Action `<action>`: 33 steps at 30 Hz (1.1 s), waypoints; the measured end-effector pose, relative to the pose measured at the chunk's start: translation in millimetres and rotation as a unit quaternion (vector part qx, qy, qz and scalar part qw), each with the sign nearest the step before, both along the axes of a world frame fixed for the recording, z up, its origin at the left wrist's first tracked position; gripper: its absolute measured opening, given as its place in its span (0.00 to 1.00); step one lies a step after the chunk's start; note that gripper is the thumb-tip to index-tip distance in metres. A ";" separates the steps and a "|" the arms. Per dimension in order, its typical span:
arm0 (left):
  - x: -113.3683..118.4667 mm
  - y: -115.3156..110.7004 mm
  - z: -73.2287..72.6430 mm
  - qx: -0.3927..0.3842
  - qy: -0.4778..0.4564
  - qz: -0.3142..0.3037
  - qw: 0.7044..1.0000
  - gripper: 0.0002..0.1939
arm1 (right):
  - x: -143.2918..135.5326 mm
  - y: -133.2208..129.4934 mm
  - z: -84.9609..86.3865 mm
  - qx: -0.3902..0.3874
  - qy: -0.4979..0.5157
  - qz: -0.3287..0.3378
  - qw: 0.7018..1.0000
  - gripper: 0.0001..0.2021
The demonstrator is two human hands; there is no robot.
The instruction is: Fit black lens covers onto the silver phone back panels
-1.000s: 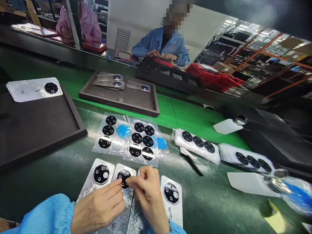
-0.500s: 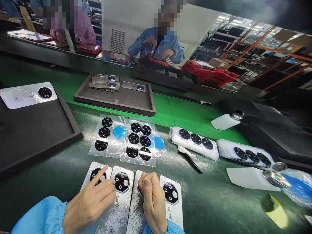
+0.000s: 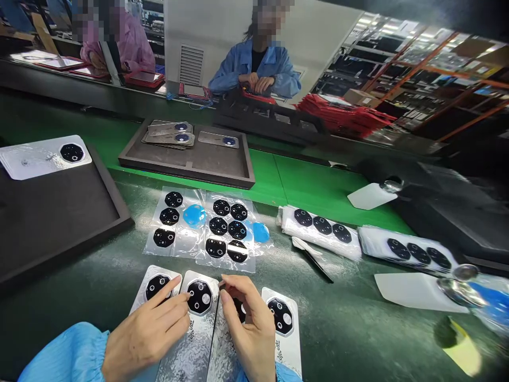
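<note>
Several silver phone back covers lie side by side in front of me, each with a black camera lens plate near its top. My left hand (image 3: 149,330) rests palm down with its fingers stretched across the leftmost cover (image 3: 153,273) and onto the second cover (image 3: 183,350). Over the third cover (image 3: 221,342), my right hand (image 3: 256,323) is curled, thumb and index fingertips close together at the upper left corner. A tiny greyish bit shows between those tips, too small to name. The fourth cover (image 3: 293,347) lies right of that hand.
Clear sheets of black lens plates (image 3: 218,226) lie beyond the covers. Plate bundles (image 3: 322,233), tweezers (image 3: 318,264) and white pump bottles (image 3: 413,291) stand to the right. Dark trays (image 3: 186,164) hold more covers. A co-worker (image 3: 254,69) sits opposite.
My right hand has gone from a fist on the third cover to a loose pinch at its upper left corner. My left hand has hardly moved. The co-worker's hands came down together.
</note>
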State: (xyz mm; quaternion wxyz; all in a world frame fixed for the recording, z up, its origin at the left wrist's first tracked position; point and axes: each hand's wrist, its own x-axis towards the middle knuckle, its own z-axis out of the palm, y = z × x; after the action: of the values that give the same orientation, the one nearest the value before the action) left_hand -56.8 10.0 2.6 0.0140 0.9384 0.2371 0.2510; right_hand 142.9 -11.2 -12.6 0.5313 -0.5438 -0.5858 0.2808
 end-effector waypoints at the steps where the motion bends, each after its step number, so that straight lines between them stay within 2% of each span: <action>1: 0.2 0.0 -0.2 0.006 0.002 -0.001 1.000 0.14 | 0.0 0.0 -0.6 -0.004 0.003 -0.001 1.000 0.08; 5: 1.0 -0.2 -0.8 0.025 0.009 -0.005 1.000 0.15 | -0.3 0.3 0.6 -0.016 0.005 -0.008 1.000 0.02; 12: 0.6 -1.5 -6.6 0.035 0.031 -0.012 0.999 0.14 | -1.0 2.0 4.4 -0.012 0.003 0.013 1.000 0.04; 18: 0.0 -1.7 -13.8 0.048 0.041 -0.010 0.998 0.11 | -0.6 2.3 0.8 -0.073 0.051 0.034 0.995 0.02; 22: 0.1 -2.6 -14.1 0.049 0.050 -0.010 0.998 0.10 | 0.1 3.2 3.4 -0.112 0.046 0.042 0.992 0.02; 25: -0.1 -2.7 -13.6 0.051 0.054 -0.010 0.997 0.11 | -2.6 6.4 6.3 -0.117 -0.005 0.082 0.990 0.03; 27: 0.0 -2.5 -13.3 0.050 0.052 -0.011 0.997 0.11 | -6.7 8.9 7.1 -0.082 -0.080 0.101 0.988 0.06; 30: 0.6 -2.5 -12.3 0.049 0.056 -0.011 0.997 0.11 | -15.1 10.7 5.6 -0.004 -0.191 0.086 0.978 0.08; 33: 1.4 -2.7 -10.8 0.055 0.060 -0.003 0.997 0.11 | -23.0 8.6 1.8 0.046 -0.254 0.074 0.963 0.10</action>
State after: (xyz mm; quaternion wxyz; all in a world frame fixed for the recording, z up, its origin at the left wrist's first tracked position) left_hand -55.4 7.3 -8.2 -0.0513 0.9519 0.2204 0.2066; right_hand 119.9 -2.5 -10.8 0.3674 -0.5271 -0.7524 0.1450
